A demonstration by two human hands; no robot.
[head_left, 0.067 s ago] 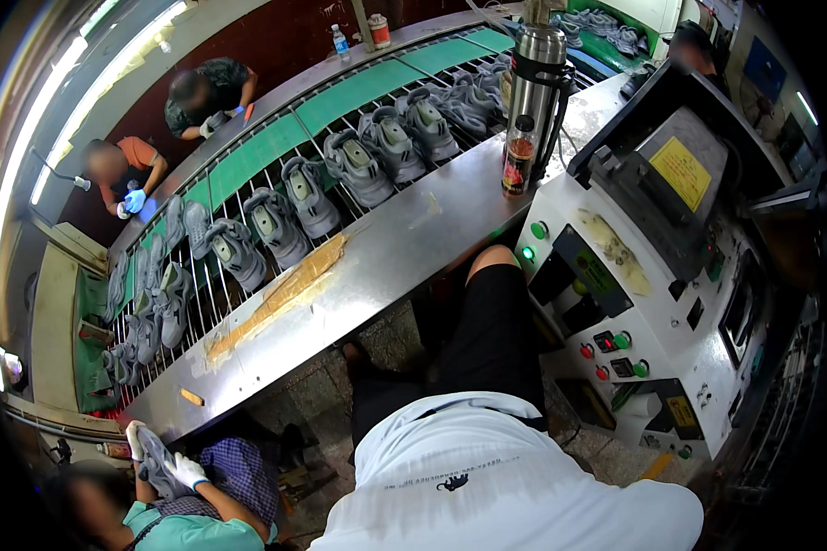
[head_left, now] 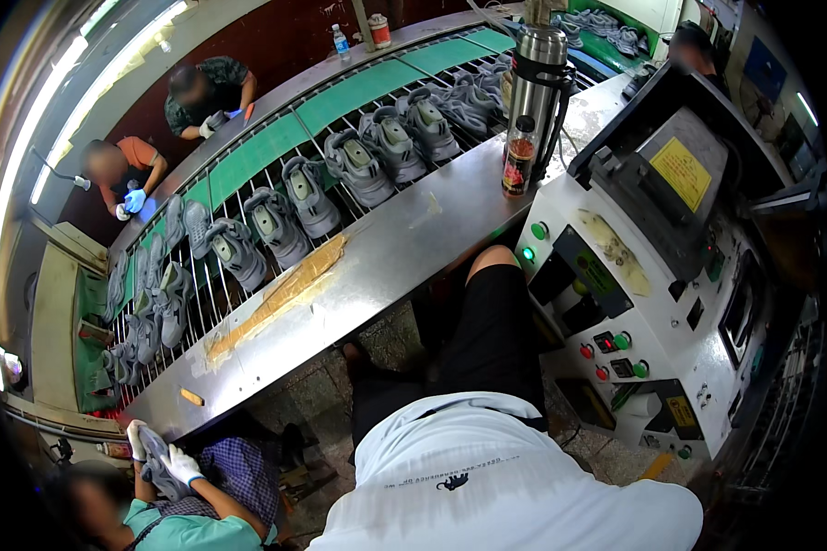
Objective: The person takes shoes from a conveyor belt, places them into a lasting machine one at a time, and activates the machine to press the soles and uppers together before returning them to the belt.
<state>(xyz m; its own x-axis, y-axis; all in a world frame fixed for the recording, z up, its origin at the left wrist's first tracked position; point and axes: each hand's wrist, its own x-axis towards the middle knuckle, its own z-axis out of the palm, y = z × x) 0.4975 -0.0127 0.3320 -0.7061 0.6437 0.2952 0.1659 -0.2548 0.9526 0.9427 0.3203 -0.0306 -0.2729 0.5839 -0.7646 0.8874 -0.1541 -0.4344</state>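
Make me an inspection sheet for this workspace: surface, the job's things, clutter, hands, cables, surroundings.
Surface: steel bench with a worn tan patch.
Job's things: grey shoes in a row on the rod conveyor.
Clutter: steel flask, sauce bottle, small orange piece.
Hands: wearer's hands not in view.
Cables: nothing seen.
Surroundings: white press machine with coloured buttons on the right; co-workers across the line; a gloved co-worker holds a shoe.
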